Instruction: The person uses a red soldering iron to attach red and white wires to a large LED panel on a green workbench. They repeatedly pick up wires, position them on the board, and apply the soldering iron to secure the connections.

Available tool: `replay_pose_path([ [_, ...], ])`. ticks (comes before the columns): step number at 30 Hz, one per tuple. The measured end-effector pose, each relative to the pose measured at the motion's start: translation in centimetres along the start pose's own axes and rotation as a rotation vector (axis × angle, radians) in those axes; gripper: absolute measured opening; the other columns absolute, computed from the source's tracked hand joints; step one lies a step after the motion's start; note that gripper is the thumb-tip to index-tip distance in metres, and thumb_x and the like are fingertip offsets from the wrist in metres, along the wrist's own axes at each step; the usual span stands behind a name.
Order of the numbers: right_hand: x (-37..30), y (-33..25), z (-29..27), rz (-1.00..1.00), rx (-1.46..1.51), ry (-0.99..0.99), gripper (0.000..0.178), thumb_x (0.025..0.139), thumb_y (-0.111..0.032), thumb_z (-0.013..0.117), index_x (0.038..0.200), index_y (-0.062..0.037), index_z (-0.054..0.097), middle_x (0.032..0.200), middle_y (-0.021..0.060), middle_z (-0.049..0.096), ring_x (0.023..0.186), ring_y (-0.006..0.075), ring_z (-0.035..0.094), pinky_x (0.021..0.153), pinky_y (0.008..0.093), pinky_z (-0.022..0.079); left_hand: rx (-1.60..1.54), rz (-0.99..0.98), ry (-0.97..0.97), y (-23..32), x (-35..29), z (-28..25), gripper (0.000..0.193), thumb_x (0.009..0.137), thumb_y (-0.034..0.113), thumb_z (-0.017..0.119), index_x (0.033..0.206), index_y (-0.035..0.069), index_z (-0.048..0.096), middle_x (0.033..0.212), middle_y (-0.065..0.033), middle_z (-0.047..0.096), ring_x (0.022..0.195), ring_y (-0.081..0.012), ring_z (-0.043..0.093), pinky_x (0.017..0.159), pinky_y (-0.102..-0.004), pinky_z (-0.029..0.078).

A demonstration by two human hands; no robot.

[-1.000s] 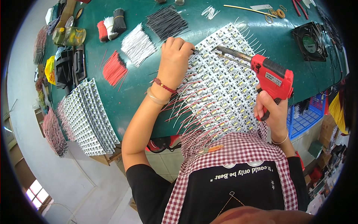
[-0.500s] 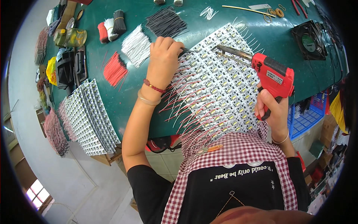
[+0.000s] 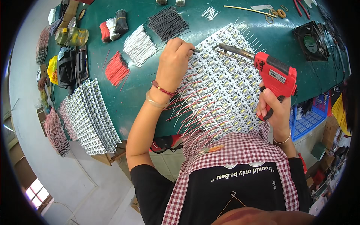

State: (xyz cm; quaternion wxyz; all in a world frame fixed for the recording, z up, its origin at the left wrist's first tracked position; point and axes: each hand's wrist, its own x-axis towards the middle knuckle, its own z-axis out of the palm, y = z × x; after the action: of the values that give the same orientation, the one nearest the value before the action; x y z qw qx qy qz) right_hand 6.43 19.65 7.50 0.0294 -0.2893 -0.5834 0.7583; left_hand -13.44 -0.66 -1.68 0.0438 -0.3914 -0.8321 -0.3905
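My left hand (image 3: 175, 55) is closed in a pinch at the upper left edge of a sheet of white LED circuit boards (image 3: 221, 80). From its fingertips pokes a short dark end, which looks like black wire (image 3: 195, 50); the rest is hidden in the fingers. My right hand (image 3: 275, 107) is wrapped round the grip of a red and black soldering gun (image 3: 276, 73). The gun's tip points left over the upper part of the sheet, a little right of my left fingertips. Red and white wires hang off the sheet's left side; white ones stick out at its upper right.
Loose black wires (image 3: 168, 23), white wires (image 3: 140, 45) and red wires (image 3: 117, 69) lie in piles on the green table (image 3: 210, 28). Finished-looking board sheets (image 3: 92, 120) overhang the left edge. A black fan (image 3: 310, 41) stands at right, above a blue crate (image 3: 309, 118).
My left hand has shifted slightly right, its fingertips now over the sheet's edge, and less of the dark wire shows. The soldering gun has barely moved.
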Motion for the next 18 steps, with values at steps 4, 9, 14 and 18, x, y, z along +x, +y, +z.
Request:
replay_pose_path([
  [4, 0.0, 0.0, 0.0, 0.005, 0.018, 0.003, 0.024, 0.092, -0.011, 0.060, 0.106, 0.0062, 0.055, 0.057, 0.0033, 0.052, 0.042, 0.0092, 0.048, 0.043, 0.0252, 0.044, 0.000, -0.010, -0.012, -0.6, -0.1, 0.9, 0.010, 0.076, 0.001, 0.068, 0.086, 0.003, 0.066, 0.083, -0.0100, 0.059, 0.083, -0.0289, 0.057, 0.073, -0.0379, 0.047],
  [9, 0.1, 0.0, -0.1, 0.005, -0.006, 0.003, 0.023, 0.091, -0.011, 0.060, 0.107, 0.0060, 0.055, 0.057, 0.0035, 0.052, 0.042, 0.0092, 0.048, 0.043, 0.0252, 0.044, 0.029, -0.015, -0.025, -1.2, 0.1, 1.4, 0.010, 0.077, 0.002, 0.068, 0.086, 0.004, 0.066, 0.082, -0.0093, 0.059, 0.083, -0.0288, 0.054, 0.073, -0.0379, 0.046],
  [14, 0.0, 0.0, -0.1, 0.005, 0.012, 0.002, 0.022, 0.091, -0.010, 0.059, 0.106, 0.0060, 0.055, 0.057, 0.0033, 0.051, 0.042, 0.0092, 0.047, 0.043, 0.0251, 0.043, 0.076, 0.018, -0.025, -1.5, 0.1, 1.7, 0.010, 0.076, 0.001, 0.068, 0.085, 0.005, 0.066, 0.081, -0.0090, 0.058, 0.082, -0.0291, 0.053, 0.073, -0.0383, 0.045],
  [18, -0.1, -0.3, -0.2, -0.006, 0.027, 0.003, 0.022, 0.091, -0.010, 0.060, 0.105, 0.0058, 0.055, 0.058, 0.0037, 0.052, 0.041, 0.0093, 0.047, 0.043, 0.0251, 0.043, 0.118, 0.044, -0.020, -1.6, -0.1, 1.7, 0.012, 0.075, 0.000, 0.068, 0.086, 0.005, 0.065, 0.082, -0.0091, 0.059, 0.082, -0.0296, 0.053, 0.073, -0.0387, 0.045],
])
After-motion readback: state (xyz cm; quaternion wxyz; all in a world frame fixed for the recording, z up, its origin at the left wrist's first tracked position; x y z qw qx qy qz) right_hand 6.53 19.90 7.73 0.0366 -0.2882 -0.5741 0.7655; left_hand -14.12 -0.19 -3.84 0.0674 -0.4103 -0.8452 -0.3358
